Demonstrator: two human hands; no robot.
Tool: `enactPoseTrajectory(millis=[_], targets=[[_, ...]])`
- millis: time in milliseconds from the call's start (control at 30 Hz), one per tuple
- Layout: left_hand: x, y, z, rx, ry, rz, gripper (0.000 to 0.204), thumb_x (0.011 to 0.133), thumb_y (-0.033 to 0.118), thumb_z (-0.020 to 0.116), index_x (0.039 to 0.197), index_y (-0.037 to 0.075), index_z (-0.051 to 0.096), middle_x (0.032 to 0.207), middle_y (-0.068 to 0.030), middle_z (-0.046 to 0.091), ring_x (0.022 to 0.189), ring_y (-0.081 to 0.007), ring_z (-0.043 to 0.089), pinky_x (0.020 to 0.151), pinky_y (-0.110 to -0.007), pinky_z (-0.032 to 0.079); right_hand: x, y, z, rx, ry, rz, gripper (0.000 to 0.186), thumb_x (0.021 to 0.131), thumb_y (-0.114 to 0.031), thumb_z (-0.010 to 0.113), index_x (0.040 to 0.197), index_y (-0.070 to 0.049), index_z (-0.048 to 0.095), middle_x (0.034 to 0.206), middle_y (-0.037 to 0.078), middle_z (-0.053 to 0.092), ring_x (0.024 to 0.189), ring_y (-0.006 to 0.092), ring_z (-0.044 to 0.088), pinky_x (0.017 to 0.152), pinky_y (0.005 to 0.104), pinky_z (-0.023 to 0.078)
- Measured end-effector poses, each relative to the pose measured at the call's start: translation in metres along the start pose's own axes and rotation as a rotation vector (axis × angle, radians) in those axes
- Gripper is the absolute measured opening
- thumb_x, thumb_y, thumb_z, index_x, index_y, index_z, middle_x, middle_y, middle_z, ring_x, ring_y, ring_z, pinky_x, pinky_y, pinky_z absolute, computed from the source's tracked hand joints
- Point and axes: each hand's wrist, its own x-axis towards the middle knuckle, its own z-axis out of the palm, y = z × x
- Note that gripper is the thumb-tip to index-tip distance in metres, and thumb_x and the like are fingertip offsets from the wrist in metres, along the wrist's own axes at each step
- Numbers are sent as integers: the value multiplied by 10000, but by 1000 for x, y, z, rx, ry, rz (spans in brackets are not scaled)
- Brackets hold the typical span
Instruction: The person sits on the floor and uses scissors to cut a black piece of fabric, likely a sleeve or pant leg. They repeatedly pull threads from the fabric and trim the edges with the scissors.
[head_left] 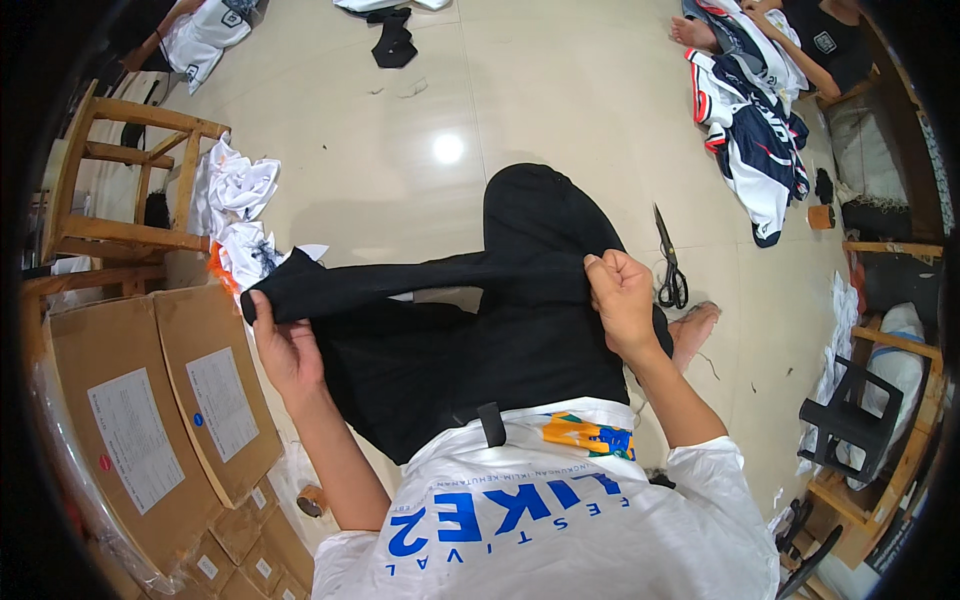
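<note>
A long piece of black cloth (pixel 390 281) is stretched sideways in front of my body. My left hand (pixel 287 352) pinches its left end between thumb and fingers. My right hand (pixel 622 300) is closed in a fist at the other end, against my black-clad leg (pixel 545 215); black on black makes the cloth's edge hard to follow there. Open-bladed or closed I cannot say, but black-handled scissors (pixel 673 287) lie on the floor to the right of my right hand, their points facing away from me.
Cardboard boxes (pixel 105 330) are stacked at the left, below a wooden stool (pixel 150 235). White cloth (pixel 240 185) lies beside it. A black scrap (pixel 394 42) is on the tiled floor (pixel 400 150) ahead. At far right, another person handles jerseys (pixel 755 140); a black plastic frame (pixel 850 415) stands nearer.
</note>
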Motion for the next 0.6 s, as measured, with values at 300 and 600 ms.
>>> enactPoseTrajectory(millis=[300, 600], targets=[[-4, 7, -2, 471, 105, -145, 496, 904, 305, 843, 1231, 20, 602, 1203, -113, 705, 1118, -244, 687, 952, -399, 540, 7, -34, -26, 91, -9, 88, 463, 970, -64, 661, 658, -178, 337, 571, -89, 362, 487, 18, 304, 448, 232, 276], [-6, 9, -5, -255, -151, -578, 184, 1024, 49, 643, 1203, 7, 650, 1070, -97, 735, 813, -137, 703, 648, -223, 590, 16, -56, -37, 167, 144, 47, 520, 934, -78, 744, 638, -204, 335, 561, -94, 361, 449, 22, 266, 413, 233, 224]])
